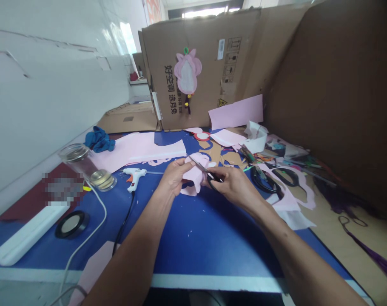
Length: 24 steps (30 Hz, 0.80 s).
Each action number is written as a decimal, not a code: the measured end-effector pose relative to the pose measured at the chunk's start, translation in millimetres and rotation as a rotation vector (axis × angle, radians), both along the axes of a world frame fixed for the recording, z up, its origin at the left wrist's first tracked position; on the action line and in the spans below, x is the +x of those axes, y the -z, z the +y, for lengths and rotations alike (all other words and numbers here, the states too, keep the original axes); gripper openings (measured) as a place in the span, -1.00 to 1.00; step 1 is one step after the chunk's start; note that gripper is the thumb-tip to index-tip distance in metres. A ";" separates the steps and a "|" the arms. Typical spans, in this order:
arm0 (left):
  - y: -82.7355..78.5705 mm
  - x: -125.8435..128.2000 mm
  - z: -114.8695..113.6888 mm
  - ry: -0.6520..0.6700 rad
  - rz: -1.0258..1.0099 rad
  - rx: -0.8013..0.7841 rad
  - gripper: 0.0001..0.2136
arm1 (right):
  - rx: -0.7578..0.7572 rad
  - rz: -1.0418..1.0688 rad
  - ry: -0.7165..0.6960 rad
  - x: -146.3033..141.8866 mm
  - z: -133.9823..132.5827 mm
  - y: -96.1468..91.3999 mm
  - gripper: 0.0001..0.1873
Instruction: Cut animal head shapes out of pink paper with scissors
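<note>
My left hand pinches a pink sheet piece with a curved, petal-like outline. In my right hand is a pair of scissors with black handles, its blades lying across the upper part of the pink piece. Whether the blades are parted I cannot make out. A pink offcut hangs or lies just under the piece. Beyond my hands, brown card scraps lie on the blue table mat.
A white glue gun lies left of my hands, near a glass jar and black tape. Pink sheets spread behind. A pink flower-shaped ornament hangs on the cardboard box. More scissors lie right.
</note>
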<state>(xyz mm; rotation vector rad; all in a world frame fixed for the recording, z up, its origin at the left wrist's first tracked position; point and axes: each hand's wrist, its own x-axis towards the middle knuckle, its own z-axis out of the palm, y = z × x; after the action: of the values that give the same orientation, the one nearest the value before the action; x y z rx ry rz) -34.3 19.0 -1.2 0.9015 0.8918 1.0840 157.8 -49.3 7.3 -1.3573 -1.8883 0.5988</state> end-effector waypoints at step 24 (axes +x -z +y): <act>1.2 5.1 -3.1 -0.007 -0.039 -0.056 -0.81 | 0.014 -0.001 0.055 -2.1 0.4 1.2 -0.76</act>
<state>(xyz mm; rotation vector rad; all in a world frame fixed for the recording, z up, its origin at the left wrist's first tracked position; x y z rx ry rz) -29.2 15.8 -2.5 0.8295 0.8896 1.0743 155.8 -48.9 6.1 -1.3965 -1.8465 0.5567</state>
